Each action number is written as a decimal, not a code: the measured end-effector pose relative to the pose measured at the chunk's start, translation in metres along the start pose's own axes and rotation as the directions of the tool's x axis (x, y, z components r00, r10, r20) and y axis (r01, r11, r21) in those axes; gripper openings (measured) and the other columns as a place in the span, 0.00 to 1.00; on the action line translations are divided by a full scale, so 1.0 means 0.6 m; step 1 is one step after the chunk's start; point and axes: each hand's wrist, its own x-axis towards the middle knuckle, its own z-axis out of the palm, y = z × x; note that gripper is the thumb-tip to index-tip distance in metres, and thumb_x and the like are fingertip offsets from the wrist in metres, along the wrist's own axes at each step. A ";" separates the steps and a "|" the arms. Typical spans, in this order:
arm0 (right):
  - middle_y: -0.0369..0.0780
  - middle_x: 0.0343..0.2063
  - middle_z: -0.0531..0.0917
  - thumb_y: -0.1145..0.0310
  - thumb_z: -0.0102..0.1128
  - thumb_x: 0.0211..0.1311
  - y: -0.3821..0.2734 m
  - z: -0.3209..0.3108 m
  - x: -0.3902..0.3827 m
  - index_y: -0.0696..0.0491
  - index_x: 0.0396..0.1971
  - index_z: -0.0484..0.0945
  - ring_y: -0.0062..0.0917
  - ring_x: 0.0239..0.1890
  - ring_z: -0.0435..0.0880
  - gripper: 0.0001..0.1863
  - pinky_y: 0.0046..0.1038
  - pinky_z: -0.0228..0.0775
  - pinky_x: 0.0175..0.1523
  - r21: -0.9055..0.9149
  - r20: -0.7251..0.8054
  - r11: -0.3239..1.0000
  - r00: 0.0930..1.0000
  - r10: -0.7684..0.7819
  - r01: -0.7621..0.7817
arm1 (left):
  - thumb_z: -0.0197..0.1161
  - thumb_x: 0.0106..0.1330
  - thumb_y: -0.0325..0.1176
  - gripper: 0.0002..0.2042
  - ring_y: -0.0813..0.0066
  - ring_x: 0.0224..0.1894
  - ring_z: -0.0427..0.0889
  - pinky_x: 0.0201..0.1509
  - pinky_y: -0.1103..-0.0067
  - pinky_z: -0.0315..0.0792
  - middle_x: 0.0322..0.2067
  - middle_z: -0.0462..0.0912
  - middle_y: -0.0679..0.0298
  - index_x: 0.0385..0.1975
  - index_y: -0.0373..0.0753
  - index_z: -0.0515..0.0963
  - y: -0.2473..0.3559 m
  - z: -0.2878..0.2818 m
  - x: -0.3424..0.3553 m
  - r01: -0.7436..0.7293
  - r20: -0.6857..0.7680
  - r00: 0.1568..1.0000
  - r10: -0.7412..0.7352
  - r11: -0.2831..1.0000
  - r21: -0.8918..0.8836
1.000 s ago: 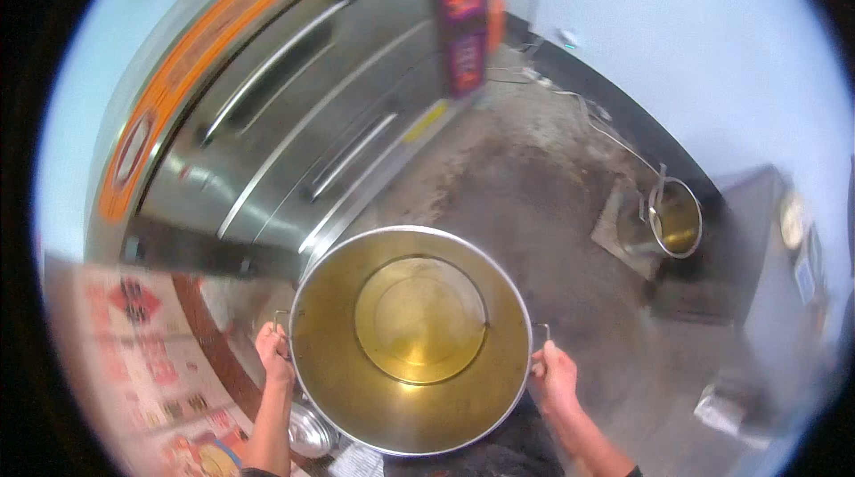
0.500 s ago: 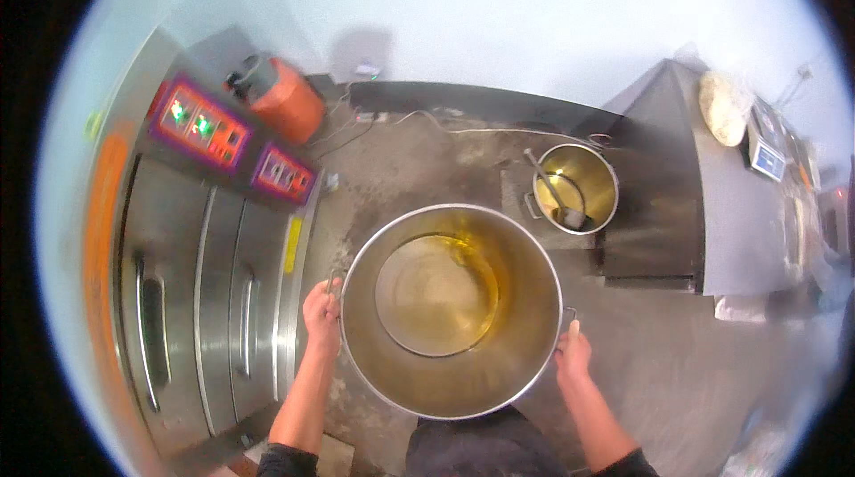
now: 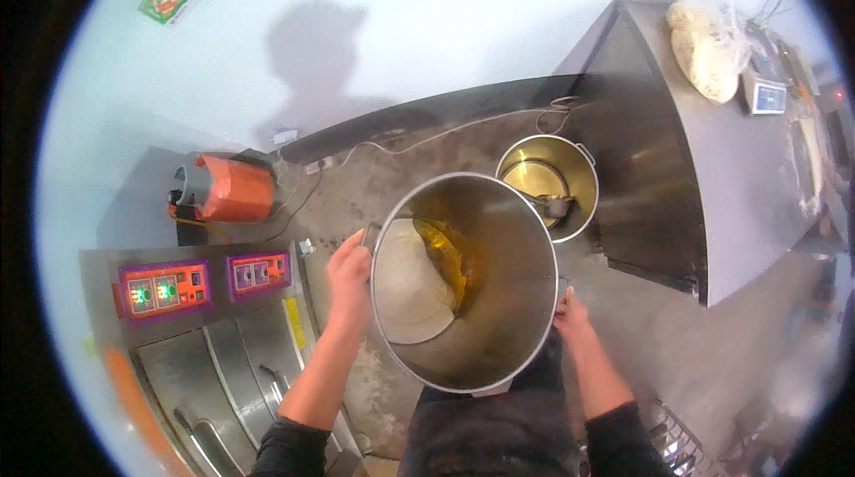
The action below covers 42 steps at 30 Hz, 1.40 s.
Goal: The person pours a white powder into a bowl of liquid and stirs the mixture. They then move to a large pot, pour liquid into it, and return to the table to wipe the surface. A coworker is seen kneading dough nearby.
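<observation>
A large steel pot (image 3: 494, 299) hangs tilted between my two hands, its rim toward the camera. A yellow, oily liquid (image 3: 445, 272) pools along one side of its bottom, leaving the rest of the bottom exposed. My left hand (image 3: 349, 268) is closed on the left side handle, and my right hand (image 3: 571, 312) grips the right one. Just beyond, partly hidden by the held pot, another steel pot (image 3: 579, 183) stands on the floor, with yellow inside and a dark ladle (image 3: 557, 205) resting in it.
A steel oven (image 3: 174, 361) with lit panels stands lower left, an orange machine (image 3: 240, 189) behind it by the wall. A steel counter (image 3: 748, 192) at right holds a pale bag (image 3: 699, 49) and a scale (image 3: 766, 96). Cords (image 3: 445, 127) lie along the wall, and a rack (image 3: 668, 437) sits lower right.
The view has turned to the right, toward the second pot. The held pot has moved up closer to that pot and tipped, so its liquid has shifted and part of the bottom now shows.
</observation>
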 end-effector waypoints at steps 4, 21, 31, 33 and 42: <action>0.34 0.20 0.69 0.49 0.55 0.77 -0.031 0.036 0.089 0.50 0.29 0.71 0.27 0.24 0.70 0.21 0.37 0.73 0.34 0.018 0.053 0.989 0.988 0.147 -0.148 | 0.57 0.64 0.28 0.25 0.89 0.27 0.64 0.32 0.87 0.56 0.26 0.69 0.78 0.63 0.27 0.75 0.011 0.091 0.038 0.044 -0.094 0.995 -0.042 0.999 0.017; 0.37 0.23 0.74 0.40 0.59 0.71 -0.156 0.082 0.239 0.50 0.30 0.75 0.31 0.30 0.78 0.25 0.36 0.74 0.33 -0.314 -0.031 0.856 0.905 0.424 -0.412 | 0.56 0.65 0.27 0.28 0.87 0.29 0.63 0.33 0.86 0.55 0.28 0.69 0.76 0.66 0.26 0.70 0.046 0.349 0.125 0.151 -0.330 0.939 -0.098 0.979 0.138; 0.41 0.25 0.76 0.43 0.59 0.72 -0.159 0.060 0.288 0.52 0.32 0.72 0.35 0.26 0.76 0.24 0.40 0.79 0.33 -0.292 0.044 0.824 0.853 0.519 -0.486 | 0.58 0.67 0.28 0.30 0.84 0.35 0.64 0.40 0.84 0.58 0.37 0.70 0.71 0.70 0.28 0.65 0.062 0.468 0.127 0.181 -0.283 0.953 -0.110 0.954 0.240; 0.43 0.27 0.78 0.45 0.57 0.74 -0.164 0.063 0.292 0.52 0.32 0.72 0.35 0.28 0.77 0.24 0.41 0.80 0.34 -0.270 0.066 0.820 0.840 0.539 -0.505 | 0.59 0.67 0.29 0.31 0.81 0.46 0.72 0.50 0.83 0.66 0.49 0.75 0.67 0.72 0.30 0.64 0.069 0.485 0.131 0.220 -0.262 0.953 -0.154 0.944 0.246; 0.37 0.23 0.71 0.45 0.60 0.72 -0.177 0.084 0.285 0.51 0.30 0.70 0.33 0.25 0.73 0.24 0.39 0.78 0.32 -0.187 0.030 0.786 0.796 0.604 -0.589 | 0.61 0.67 0.29 0.32 0.80 0.40 0.71 0.46 0.83 0.67 0.44 0.75 0.66 0.72 0.30 0.63 0.077 0.553 0.153 0.177 -0.232 0.965 -0.119 0.952 0.248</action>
